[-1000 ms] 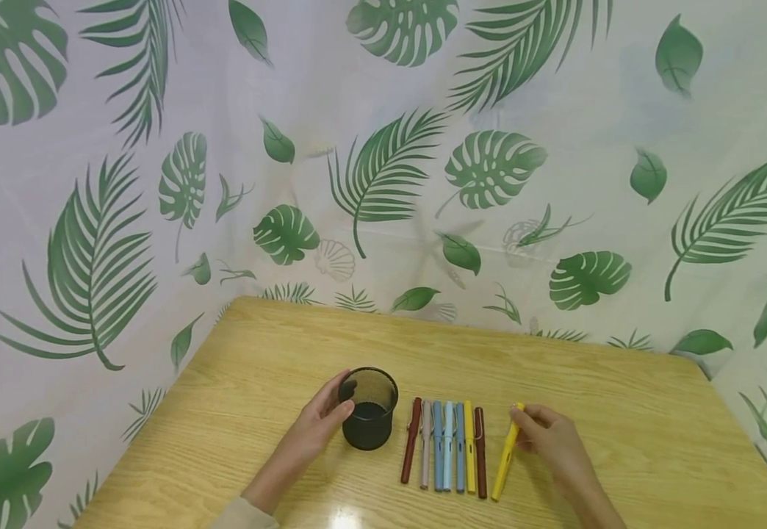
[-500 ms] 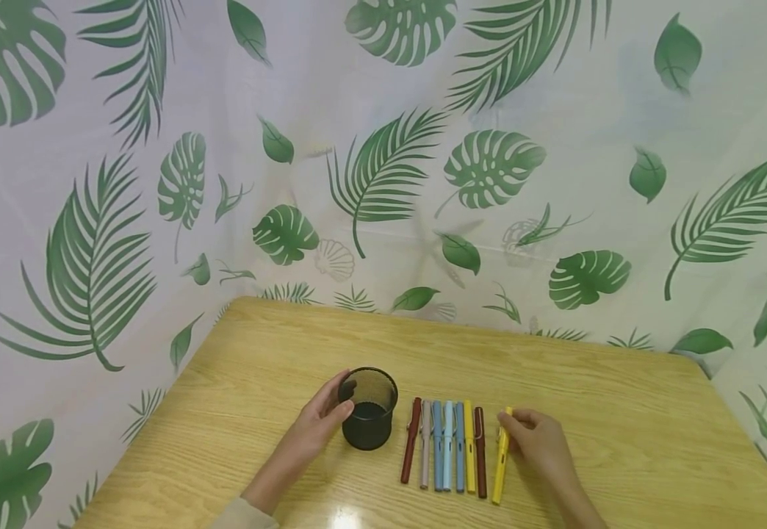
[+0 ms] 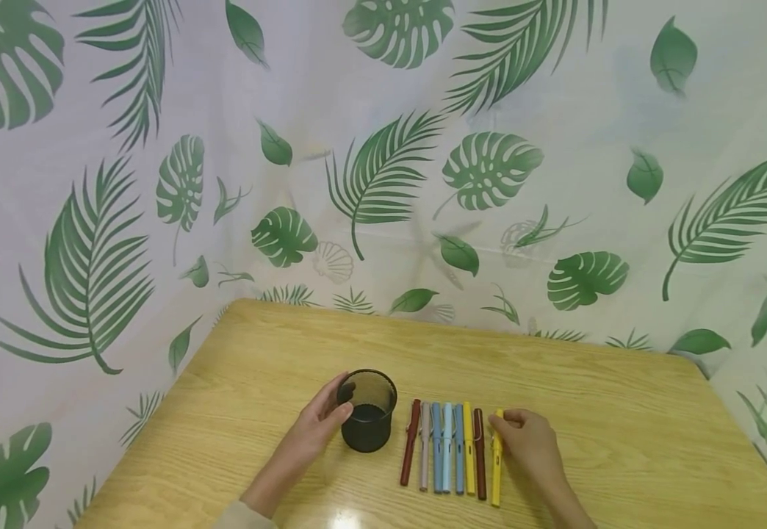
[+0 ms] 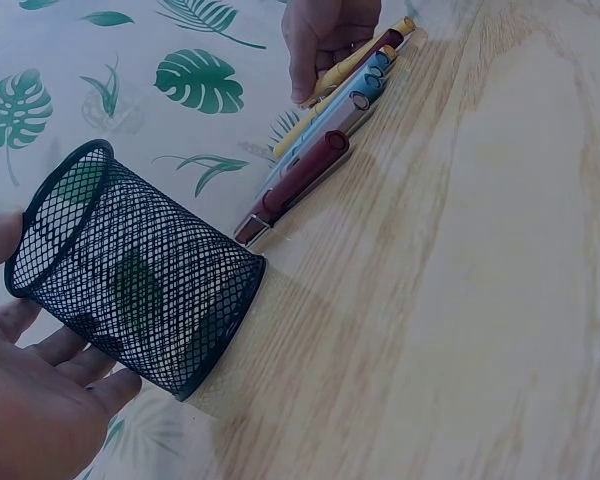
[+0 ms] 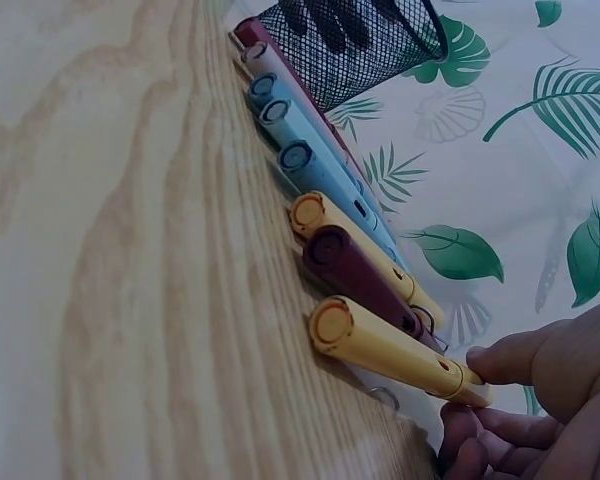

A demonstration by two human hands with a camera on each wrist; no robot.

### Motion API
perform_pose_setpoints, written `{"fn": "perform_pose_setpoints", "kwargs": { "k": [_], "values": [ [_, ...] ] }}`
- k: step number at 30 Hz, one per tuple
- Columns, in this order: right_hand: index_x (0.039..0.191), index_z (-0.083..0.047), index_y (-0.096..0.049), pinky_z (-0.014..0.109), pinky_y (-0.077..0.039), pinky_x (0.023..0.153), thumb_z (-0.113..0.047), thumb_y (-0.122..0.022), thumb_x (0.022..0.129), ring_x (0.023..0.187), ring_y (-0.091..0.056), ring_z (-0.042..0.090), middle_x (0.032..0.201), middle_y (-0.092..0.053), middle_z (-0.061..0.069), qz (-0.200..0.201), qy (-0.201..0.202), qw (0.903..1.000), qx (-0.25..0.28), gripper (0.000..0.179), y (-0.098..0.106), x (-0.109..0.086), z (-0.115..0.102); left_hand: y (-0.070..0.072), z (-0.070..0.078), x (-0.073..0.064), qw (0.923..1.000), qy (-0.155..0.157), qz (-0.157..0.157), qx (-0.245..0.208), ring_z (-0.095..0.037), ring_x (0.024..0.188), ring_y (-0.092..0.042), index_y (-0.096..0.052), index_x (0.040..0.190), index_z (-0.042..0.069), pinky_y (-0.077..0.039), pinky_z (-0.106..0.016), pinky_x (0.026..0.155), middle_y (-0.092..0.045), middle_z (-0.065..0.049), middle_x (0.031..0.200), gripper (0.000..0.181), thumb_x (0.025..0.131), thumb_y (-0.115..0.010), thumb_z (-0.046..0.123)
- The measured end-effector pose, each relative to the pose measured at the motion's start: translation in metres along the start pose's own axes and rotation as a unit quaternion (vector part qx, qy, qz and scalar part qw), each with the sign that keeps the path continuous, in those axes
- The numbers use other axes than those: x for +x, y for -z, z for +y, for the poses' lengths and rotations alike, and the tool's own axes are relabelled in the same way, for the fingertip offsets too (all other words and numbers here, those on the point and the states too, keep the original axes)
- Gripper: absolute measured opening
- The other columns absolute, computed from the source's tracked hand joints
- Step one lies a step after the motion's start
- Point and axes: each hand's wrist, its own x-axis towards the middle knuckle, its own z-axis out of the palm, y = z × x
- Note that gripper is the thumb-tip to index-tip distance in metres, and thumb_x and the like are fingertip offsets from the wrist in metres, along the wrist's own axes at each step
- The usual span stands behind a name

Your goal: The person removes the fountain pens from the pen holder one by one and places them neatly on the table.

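My left hand point(image 3: 316, 426) holds a black mesh pen cup point(image 3: 366, 430) that stands upright on the table, thumb at the near side of its rim and fingers behind. No pens show inside the cup. At the right, my right hand point(image 3: 530, 441) pinches the cap end of a yellow pen point(image 5: 390, 352) between thumb and fingers. This pen lies at the right end of a row, a small gap from a dark maroon pen point(image 3: 480, 459). Further left in the row are another yellow pen point(image 3: 469, 448), several blue pens point(image 3: 447, 448), a greyish pink pen point(image 3: 425, 448) and a dark red pen point(image 3: 411, 442).
The wooden table point(image 3: 278, 353) carries the cup and the pens. A white cloth point(image 3: 370, 279) with green leaf prints hangs along the back and left of the table. The cup stands close to the dark red pen's left side.
My right hand has moved left with the yellow pen, drawing it nearer the row and turning it from slanted to nearly parallel with the others. My left hand and the cup stay put.
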Motion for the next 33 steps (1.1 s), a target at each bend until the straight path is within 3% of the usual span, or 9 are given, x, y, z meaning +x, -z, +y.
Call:
{"fn": "perform_pose_setpoints", "kwargs": {
  "k": [9, 17, 33],
  "values": [
    [0.117, 0.016, -0.065, 0.028, -0.056, 0.061, -0.025, -0.070, 0.099, 0.076, -0.068, 0.018, 0.092, -0.075, 0.013, -0.003, -0.001, 0.9999, -0.013, 0.045, -0.0011, 0.0012, 0.0014, -0.0015, 0.0006, 0.0002, 1.0000, -0.008, 0.002, 0.002, -0.039, 0.155, -0.016, -0.023, 0.165, 0.013, -0.019, -0.058, 0.123, -0.022, -0.019, 0.168, 0.068, 0.108, -0.056, 0.031],
    [0.113, 0.013, -0.068, 0.038, -0.060, 0.070, -0.023, -0.069, 0.100, 0.084, -0.071, 0.027, 0.093, -0.075, 0.016, 0.005, 0.015, 0.9994, -0.031, 0.039, -0.0009, -0.0001, 0.0009, -0.0019, 0.0004, 0.0016, 1.0000, -0.004, 0.000, -0.002, -0.038, 0.156, -0.015, -0.023, 0.166, 0.013, -0.019, -0.058, 0.123, -0.022, -0.018, 0.169, 0.068, 0.109, -0.056, 0.030],
    [0.121, 0.012, -0.067, 0.029, -0.054, 0.064, -0.021, -0.062, 0.103, 0.085, -0.065, 0.022, 0.101, -0.072, 0.014, -0.004, -0.003, 1.0000, -0.001, 0.037, 0.0056, -0.0012, 0.0032, -0.0023, 0.0014, 0.0001, 0.9999, -0.010, 0.010, -0.002, -0.039, 0.155, -0.018, -0.023, 0.165, 0.012, -0.021, -0.057, 0.123, -0.022, -0.018, 0.169, 0.068, 0.108, -0.057, 0.028]
  ]
}}
